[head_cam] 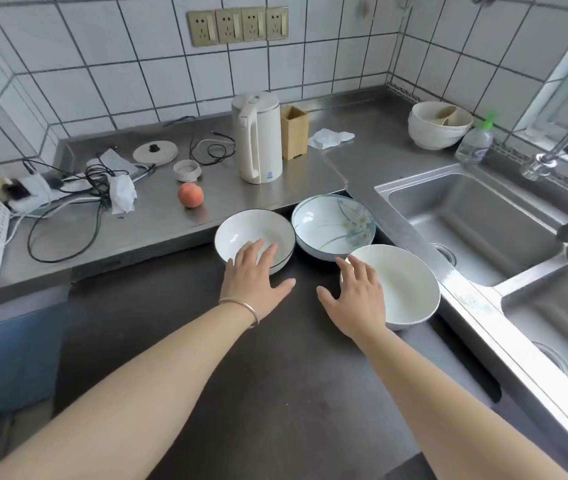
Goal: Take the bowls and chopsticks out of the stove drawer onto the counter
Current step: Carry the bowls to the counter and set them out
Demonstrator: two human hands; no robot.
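Observation:
Three bowls stand on a dark surface (275, 358) below the steel counter. A white bowl with a dark rim (241, 230) is on the left. A pale blue bowl with a flower pattern (324, 220) is behind and to the right of it. A plain white bowl (407, 285) stands nearest the sink. My left hand (256, 275) lies flat with spread fingers over the near edge of the dark-rimmed bowl. My right hand (357, 296) rests with fingers apart on the left rim of the plain white bowl. No chopsticks are in view.
The steel counter (158, 220) carries a peach (190, 194), a white kettle (258, 136), a wooden holder (294, 131), tangled cables (78, 188), a lid (155, 152) and tissues. A double sink (476, 223) lies to the right, with stacked bowls (438, 124) and a soap bottle (475, 142) behind it.

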